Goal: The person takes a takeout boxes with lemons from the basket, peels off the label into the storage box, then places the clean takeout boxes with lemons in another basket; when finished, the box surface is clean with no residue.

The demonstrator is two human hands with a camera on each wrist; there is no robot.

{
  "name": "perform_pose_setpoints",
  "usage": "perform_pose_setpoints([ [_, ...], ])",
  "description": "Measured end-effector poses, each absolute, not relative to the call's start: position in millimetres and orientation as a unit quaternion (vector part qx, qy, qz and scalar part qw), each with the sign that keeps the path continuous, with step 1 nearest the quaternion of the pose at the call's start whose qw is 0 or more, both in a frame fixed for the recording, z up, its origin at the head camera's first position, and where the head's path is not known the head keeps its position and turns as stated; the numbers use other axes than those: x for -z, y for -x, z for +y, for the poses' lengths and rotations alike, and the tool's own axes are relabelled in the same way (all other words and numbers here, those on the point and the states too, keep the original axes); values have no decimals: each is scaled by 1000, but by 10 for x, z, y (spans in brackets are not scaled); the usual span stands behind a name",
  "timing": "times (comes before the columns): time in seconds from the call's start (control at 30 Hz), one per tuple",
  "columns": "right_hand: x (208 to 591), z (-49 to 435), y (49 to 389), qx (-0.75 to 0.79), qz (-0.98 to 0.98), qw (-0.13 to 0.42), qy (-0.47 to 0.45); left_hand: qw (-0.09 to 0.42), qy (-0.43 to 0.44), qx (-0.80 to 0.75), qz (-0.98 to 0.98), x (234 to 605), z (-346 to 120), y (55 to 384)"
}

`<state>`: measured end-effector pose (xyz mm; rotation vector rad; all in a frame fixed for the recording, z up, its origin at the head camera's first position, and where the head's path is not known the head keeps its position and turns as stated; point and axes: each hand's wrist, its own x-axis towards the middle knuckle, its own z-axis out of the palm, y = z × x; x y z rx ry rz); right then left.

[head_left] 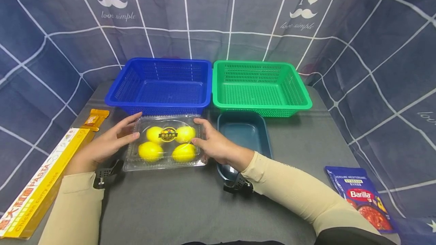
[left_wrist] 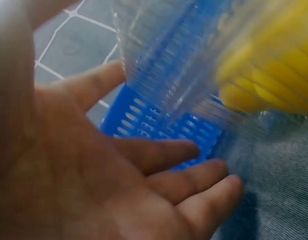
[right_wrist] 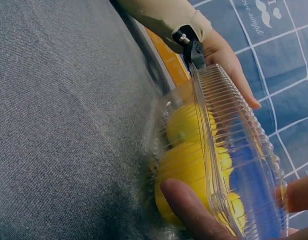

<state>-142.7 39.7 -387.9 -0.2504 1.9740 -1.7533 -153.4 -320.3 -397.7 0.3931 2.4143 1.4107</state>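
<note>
Clear plastic makes up the lidded fruit box (head_left: pixel 167 150) in the head view, which sits just on the near side of the blue basket (head_left: pixel 158 88), with four lemons (head_left: pixel 151 151) inside and a dark round label (head_left: pixel 168 134) on its lid. At the box's 9 o'clock is the left hand (head_left: pixel 109 141), its fingers extended; whether they touch the plastic I cannot tell. At 3 o'clock the right hand (head_left: pixel 218 143) pinches the box's side between thumb and fingers, in front of the teal tray (head_left: pixel 255 135). Around the box, the green basket (head_left: pixel 260 90) lies toward 2 o'clock, the Barilla pouch (head_left: pixel 362 199) between 3 and 4, the pasta box (head_left: pixel 41 184) between 8 and 9, and the orange packet (head_left: pixel 96 119) between 9 and 10, all on grey cloth (head_left: pixel 163 214).

From the left wrist, the palm fills 8 o'clock; one finger stands apart from three others, which are straight and slightly spread. Blurred lemons show through plastic at 2 o'clock, with blue basket mesh behind the fingers.

From the right wrist, the box tilts across 4 o'clock, the right thumb pressing its side at 5. The left hand is beyond it at 2 o'clock.
</note>
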Motion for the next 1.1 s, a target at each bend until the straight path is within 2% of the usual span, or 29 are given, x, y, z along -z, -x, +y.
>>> perform_pose_setpoints([
  [0.23, 3905, 388, 1437, 652, 716, 236, 81, 180, -207, -513, 813, 4088, -3223, 1515],
  [0.47, 3919, 385, 1430, 655, 714, 231, 83, 175, -204, -539, 798, 4171, -3202, 1521],
  [0.83, 3898, 386, 1419, 647, 723, 227, 89, 174, -248, -626, 719, 4355, -3155, 1549],
  [1.1, 3866, 386, 1401, 646, 723, 229, 89, 177, -235, -663, 688, 4388, -3134, 1542],
])
